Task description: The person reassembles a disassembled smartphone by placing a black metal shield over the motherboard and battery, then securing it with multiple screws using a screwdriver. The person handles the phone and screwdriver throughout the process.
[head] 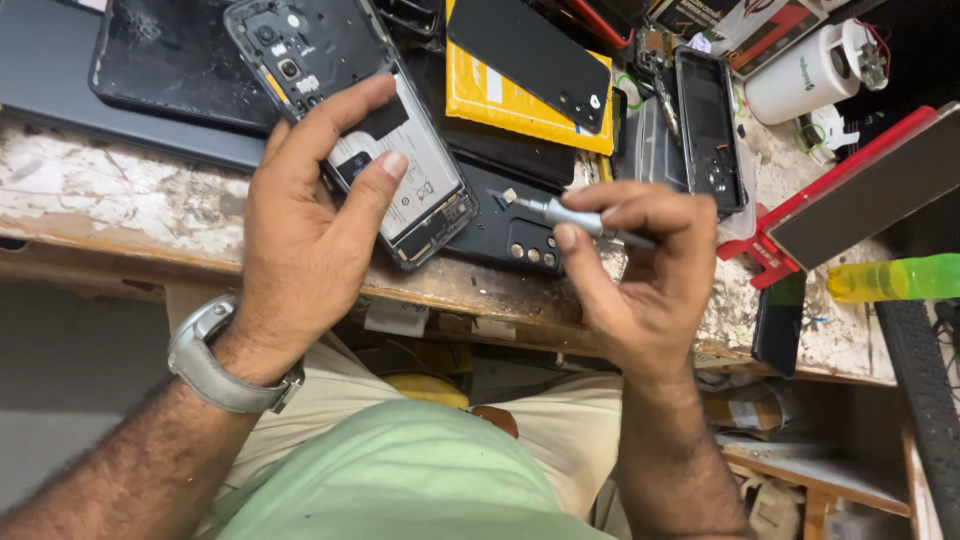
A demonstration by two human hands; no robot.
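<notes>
— While the left hand [305, 225] lies half spread on the opened black phone with its back cover off [365, 125], thumb and forefinger pinning it flat, what's the other one got?

— Right hand [635, 270] is curled, pinching a slim grey metal screwdriver [580, 218]. Its tip points left, shaft nearly level.

— And the phone?

— Long axis runs from upper left to lower right, bottom end close to the chipped white wooden bench's [120, 190] front edge. Phone parts crowd behind; open room only toward the lap.
</notes>
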